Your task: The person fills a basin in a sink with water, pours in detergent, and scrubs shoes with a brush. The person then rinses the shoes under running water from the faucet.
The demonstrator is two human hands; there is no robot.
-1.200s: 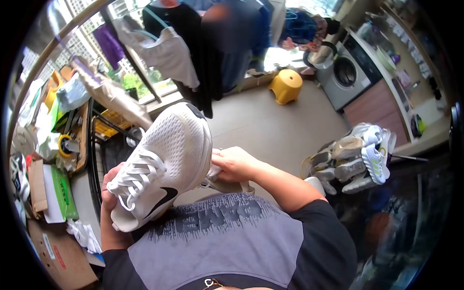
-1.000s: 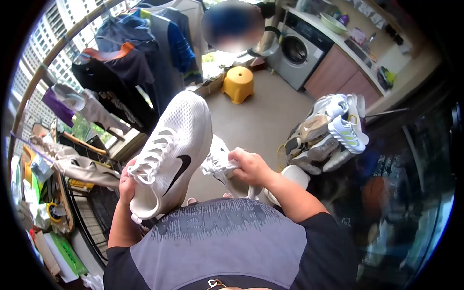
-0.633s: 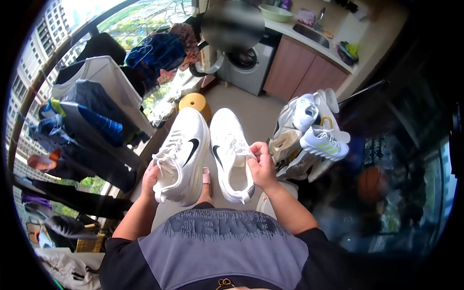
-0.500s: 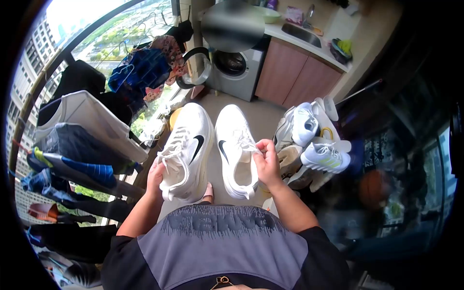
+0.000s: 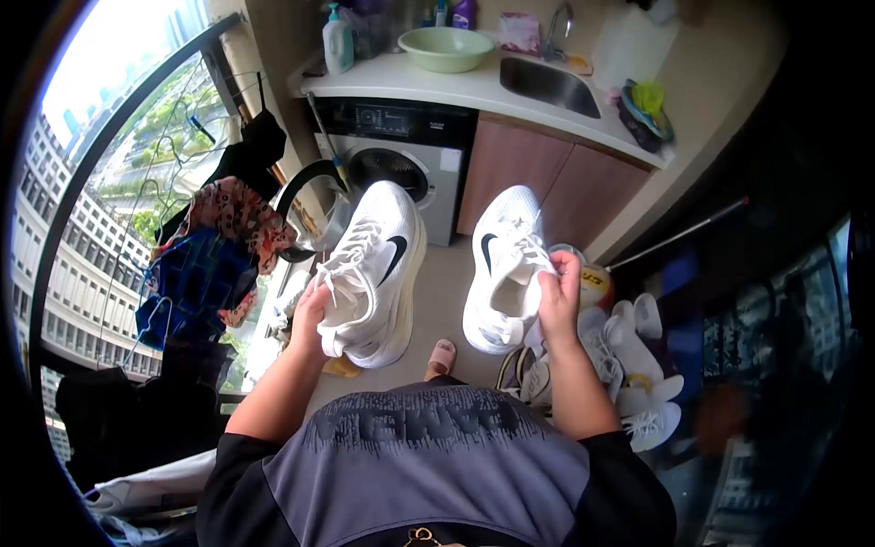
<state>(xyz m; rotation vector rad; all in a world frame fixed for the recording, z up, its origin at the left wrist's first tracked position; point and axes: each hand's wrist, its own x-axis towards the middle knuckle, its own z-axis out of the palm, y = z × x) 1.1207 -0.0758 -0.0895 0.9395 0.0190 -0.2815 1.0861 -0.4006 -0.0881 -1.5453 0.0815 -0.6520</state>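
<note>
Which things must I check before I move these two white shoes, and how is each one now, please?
1. Left grip holds the left shoe: ok.
2. Right grip holds the right shoe: ok.
3. Held shoes apart from each other: ok, a gap shows between them.
4. Undersides clean: cannot tell, they face away.
5. Space at the right free: not ok, other shoes are there.

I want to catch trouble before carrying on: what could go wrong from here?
The left hand grips one white sneaker at one side near its opening, so it might slip, possibly onto the slippered foot. The right hand, holding the other sneaker, could bump the shoe pile, though depth is hard to judge.
</note>
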